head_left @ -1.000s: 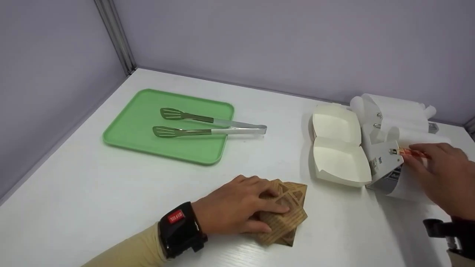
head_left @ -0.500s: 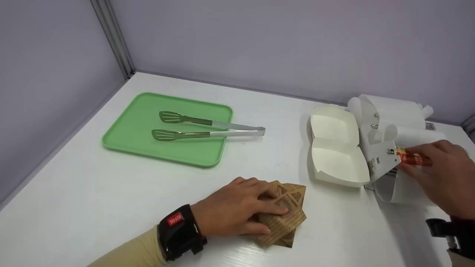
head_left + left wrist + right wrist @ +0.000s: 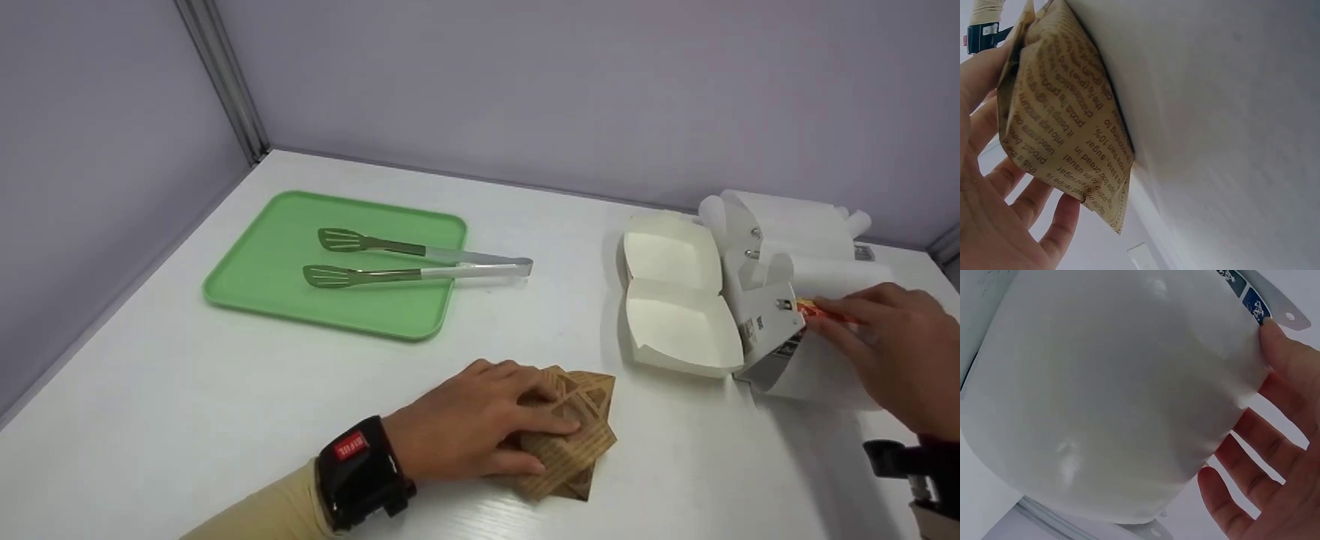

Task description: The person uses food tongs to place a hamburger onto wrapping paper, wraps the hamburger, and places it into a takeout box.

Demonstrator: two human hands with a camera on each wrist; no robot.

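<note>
My left hand (image 3: 476, 427) holds a folded packet of brown newsprint-patterned paper (image 3: 566, 457) against the white table. In the left wrist view its printed lettering fills the space beside my fingers (image 3: 1033, 199). My right hand (image 3: 900, 345) is at the front edge of a metal label dispenser (image 3: 761, 330). There, my thumb and fingertips pinch a red-and-yellow sticker (image 3: 808, 309), mostly covered by the hand. Below it hangs a loop of white backing paper (image 3: 1100, 382), which fills the right wrist view, with several fingers (image 3: 1275, 439) along its edge.
An opened white clamshell box (image 3: 679, 326) stands against the dispenser's left side. Further left lies a green tray (image 3: 255, 277) with metal tongs (image 3: 427, 274) across it, their handle end past the tray's rim. Grey-purple walls (image 3: 525, 97) close the table's back and left.
The red-and-yellow sticker bulged out half a second ago; now less of it shows between my right fingertips. The backing-paper loop has shifted. My left hand keeps its place on the paper packet.
</note>
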